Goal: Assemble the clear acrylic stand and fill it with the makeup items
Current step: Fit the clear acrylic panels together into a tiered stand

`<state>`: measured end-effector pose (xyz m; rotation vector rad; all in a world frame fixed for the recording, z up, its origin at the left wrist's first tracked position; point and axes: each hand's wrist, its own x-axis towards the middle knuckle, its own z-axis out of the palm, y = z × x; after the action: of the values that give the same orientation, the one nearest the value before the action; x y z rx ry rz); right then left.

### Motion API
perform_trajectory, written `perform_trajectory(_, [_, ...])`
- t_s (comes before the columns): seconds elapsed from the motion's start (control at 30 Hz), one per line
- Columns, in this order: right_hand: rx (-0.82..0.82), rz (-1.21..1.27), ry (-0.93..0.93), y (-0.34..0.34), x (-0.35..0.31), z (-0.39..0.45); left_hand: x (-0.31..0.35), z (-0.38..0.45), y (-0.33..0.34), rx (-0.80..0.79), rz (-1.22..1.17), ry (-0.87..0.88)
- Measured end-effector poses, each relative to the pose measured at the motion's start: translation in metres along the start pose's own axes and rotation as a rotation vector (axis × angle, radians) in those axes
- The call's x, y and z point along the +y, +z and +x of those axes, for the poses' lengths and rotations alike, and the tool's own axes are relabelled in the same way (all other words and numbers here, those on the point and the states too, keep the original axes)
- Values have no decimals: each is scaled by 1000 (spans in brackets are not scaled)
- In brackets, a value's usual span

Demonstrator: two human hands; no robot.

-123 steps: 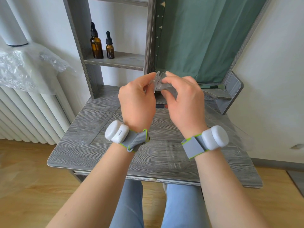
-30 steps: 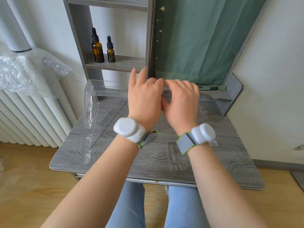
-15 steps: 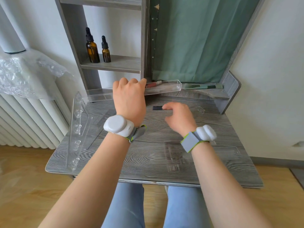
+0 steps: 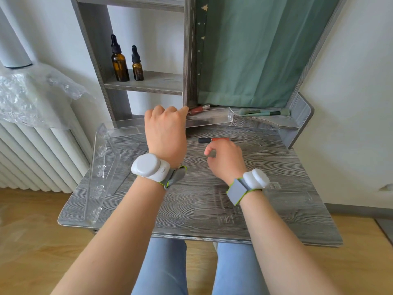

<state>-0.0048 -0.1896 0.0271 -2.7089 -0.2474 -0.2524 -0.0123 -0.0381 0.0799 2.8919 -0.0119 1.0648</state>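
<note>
Your right hand [image 4: 226, 159] has come off the clear acrylic stand frame [image 4: 119, 145] and dropped toward the grey wood-grain table [image 4: 276, 167], fingers loosely curled on nothing, so only your left hand [image 4: 165, 133] steadies the assembly, fingers clamped over its long clear acrylic tray [image 4: 209, 118]. That tray runs left to right, its free end pointing right, raised above the table's back.

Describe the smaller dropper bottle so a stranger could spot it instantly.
Find the grey shelf unit behind the desk, left of the green curtain. On its lower shelf stand two amber bottles with black dropper caps. The smaller dropper bottle is the right one, shorter and slimmer than its neighbour.
</note>
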Motion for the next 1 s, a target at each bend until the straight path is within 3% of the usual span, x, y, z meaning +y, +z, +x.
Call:
perform_trajectory(0.07, [101,71,-2,-5,-2,-4,0,0,1,1,-15,2])
perform_trajectory(0.13, [90,141,50,-15,2,-9,1,-3,3,7,-42,12])
perform_trajectory(0.27, [-254,184,160,-44,18,-17,17,-10,2,-14,-66,78])
perform_trajectory(0.37, [-554,-8,160,-51,26,-25,32,-15,3,-44,-84,120])
perform_trajectory(0.43, [-630,-42,133,-48,29,-29,40,-17,4,-42,-90,132])
perform_trajectory(0.67, [-431,60,99,-38,44,-23,50,-24,2,-17,-87,155])
perform_trajectory(0.83, [-518,-48,91,-35,45,-19,47,-29,2,-82,-94,136])
perform_trajectory(1.0, [-483,-72,7,-26,43,-15,49,-32,7,-81,-87,129])
